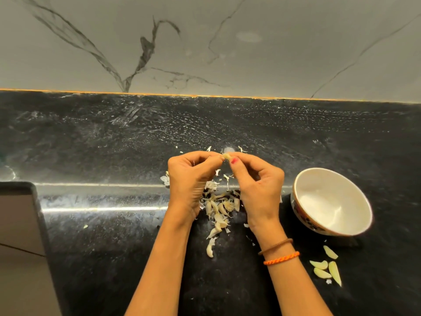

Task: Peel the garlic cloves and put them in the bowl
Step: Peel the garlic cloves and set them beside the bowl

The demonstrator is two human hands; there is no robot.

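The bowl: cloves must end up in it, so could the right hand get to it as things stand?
Probably yes. The bowl stands open-topped just right of the right hand, with only bare counter between. The hand's grip is busy pinching a garlic clove with the left hand.

No text, label, brand, number or sign can be read anywhere in the view. The bowl (331, 201) near the right edge of the worktop (91, 137) carries only a dark painted pattern on its outer wall, with no letters to make out.
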